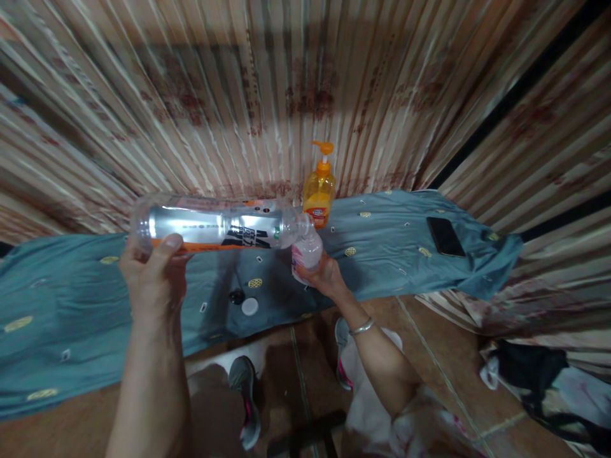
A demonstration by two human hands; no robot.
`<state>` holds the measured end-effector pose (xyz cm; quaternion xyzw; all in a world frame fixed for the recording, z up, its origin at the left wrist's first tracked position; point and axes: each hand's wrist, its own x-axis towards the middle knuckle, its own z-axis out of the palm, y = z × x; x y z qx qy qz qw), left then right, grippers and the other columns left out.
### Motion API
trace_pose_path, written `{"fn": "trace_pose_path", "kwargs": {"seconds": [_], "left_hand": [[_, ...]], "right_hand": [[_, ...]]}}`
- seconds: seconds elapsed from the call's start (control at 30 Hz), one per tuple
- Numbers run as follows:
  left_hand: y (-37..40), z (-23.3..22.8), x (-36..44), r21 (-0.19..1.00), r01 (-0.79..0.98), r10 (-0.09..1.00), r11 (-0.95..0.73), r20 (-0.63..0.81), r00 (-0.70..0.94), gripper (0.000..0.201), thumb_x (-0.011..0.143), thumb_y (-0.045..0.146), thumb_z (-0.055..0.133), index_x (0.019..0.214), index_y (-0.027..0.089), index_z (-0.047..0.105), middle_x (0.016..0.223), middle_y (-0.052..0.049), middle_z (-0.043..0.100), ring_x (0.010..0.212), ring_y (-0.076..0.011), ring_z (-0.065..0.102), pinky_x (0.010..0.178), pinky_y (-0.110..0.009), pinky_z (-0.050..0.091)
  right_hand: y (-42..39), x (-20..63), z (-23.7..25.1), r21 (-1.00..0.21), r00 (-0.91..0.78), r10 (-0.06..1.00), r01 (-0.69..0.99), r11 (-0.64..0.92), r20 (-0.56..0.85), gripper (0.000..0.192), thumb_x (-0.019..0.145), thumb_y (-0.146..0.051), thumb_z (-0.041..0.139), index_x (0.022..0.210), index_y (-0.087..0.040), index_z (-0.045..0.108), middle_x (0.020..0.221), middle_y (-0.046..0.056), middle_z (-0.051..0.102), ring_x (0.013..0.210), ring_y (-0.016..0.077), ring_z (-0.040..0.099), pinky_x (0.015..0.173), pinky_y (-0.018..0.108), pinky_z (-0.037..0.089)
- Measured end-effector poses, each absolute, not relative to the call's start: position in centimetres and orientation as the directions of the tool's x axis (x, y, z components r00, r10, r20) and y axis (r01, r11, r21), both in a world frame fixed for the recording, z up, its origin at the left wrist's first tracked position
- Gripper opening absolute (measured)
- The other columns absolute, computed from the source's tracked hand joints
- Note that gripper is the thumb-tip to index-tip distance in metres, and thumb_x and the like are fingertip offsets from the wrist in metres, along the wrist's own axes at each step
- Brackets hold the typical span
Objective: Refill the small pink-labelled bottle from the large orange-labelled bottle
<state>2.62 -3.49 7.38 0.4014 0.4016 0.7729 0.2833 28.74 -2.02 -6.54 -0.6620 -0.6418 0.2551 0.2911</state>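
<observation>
"From the head view, what are you holding?"

"My left hand [155, 270] grips the large bottle [214, 227] near its base, almost level above the cloth [382, 251]. My right hand [325, 275] is closed round the small bottle [307, 252], its top at the large one's neck; I can't tell whether the rims touch."

"How much room, and where are the edges?"

"The pump bottle [319, 198] stands at the back, before the curtain [272, 114], just beyond the two necks. Cloth stretches from there to the phone [445, 236], near the right end. The dark cap [236, 296] and white disc [249, 306] lie side by side near the front edge."

"And the count?"

"Three bottles, one phone, one dark cap, one white disc; two shoes [245, 401] on the floor [281, 356]."
</observation>
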Motion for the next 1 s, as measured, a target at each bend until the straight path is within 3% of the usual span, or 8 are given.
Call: {"fn": "trace_pose_path", "kwargs": {"seconds": [0.27,0.5,0.63,0.73,0.83,1.0], "left_hand": [[-3.43,7.05,2.47,0.835,-0.137,0.755,-0.533,0.396,-0.523,0.083,0.047,0.029,0.095,0.126,0.029,0.071,0.109,-0.003,0.077,0.092,-0.0231,0.075,0.092,-0.042,0.062],[-3.34,6.95,2.36,0.817,-0.126,0.743,-0.563,0.433,-0.511,0.075,0.051,0.026,0.094,0.123,0.028,0.072,0.108,-0.001,0.077,0.075,-0.0144,0.068,0.088,-0.038,0.062],[-3.3,6.98,2.35,0.825,-0.139,0.746,-0.547,0.405,-0.529,0.07,0.049,0.025,0.094,0.117,0.026,0.074,0.095,0.001,0.075,0.067,-0.0119,0.064,0.076,-0.031,0.059],[-3.26,7.09,2.35,0.835,-0.143,0.748,-0.532,0.383,-0.542,0.077,0.045,0.024,0.094,0.12,0.027,0.073,0.097,0.001,0.076,0.066,-0.0108,0.063,0.066,-0.025,0.054],[-3.32,7.24,2.47,0.833,-0.139,0.749,-0.536,0.393,-0.534,0.081,0.046,0.025,0.093,0.123,0.027,0.072,0.104,0.0,0.077,0.068,-0.0117,0.064,0.073,-0.029,0.058],[-3.41,7.35,2.64,0.842,-0.096,0.757,-0.531,0.421,-0.5,0.073,0.05,0.03,0.09,0.12,0.028,0.074,0.105,-0.002,0.077,0.083,-0.0202,0.071,0.084,-0.039,0.061]], "right_hand": [[-2.06,28.67,-6.55,-0.707,0.063,0.997,0.707,-0.014,0.043,0.065,0.079,-0.043,0.087,0.132,-0.012,0.064,0.112,0.019,0.083,0.108,0.0361,0.081,0.092,0.043,0.064],[-2.0,28.79,-6.79,-0.718,0.046,0.996,0.696,0.02,0.072,0.067,0.079,-0.043,0.086,0.135,-0.013,0.062,0.114,0.018,0.083,0.11,0.0367,0.081,0.094,0.045,0.064],[-1.99,28.69,-6.74,-0.731,0.063,0.997,0.683,-0.009,0.046,0.071,0.078,-0.043,0.087,0.137,-0.013,0.061,0.116,0.018,0.083,0.113,0.0364,0.08,0.095,0.044,0.064],[-2.03,28.59,-6.69,-0.725,0.081,0.996,0.688,-0.028,0.038,0.069,0.078,-0.042,0.087,0.136,-0.013,0.062,0.115,0.018,0.083,0.112,0.036,0.08,0.095,0.044,0.064],[-2.05,28.6,-6.69,-0.725,0.063,0.997,0.689,-0.011,0.044,0.064,0.08,-0.043,0.087,0.132,-0.014,0.064,0.113,0.017,0.083,0.11,0.0353,0.081,0.093,0.043,0.064],[-2.03,28.59,-6.71,-0.714,0.081,0.996,0.699,-0.029,0.039,0.064,0.079,-0.043,0.087,0.131,-0.014,0.064,0.113,0.017,0.083,0.109,0.036,0.081,0.094,0.044,0.064]]}}
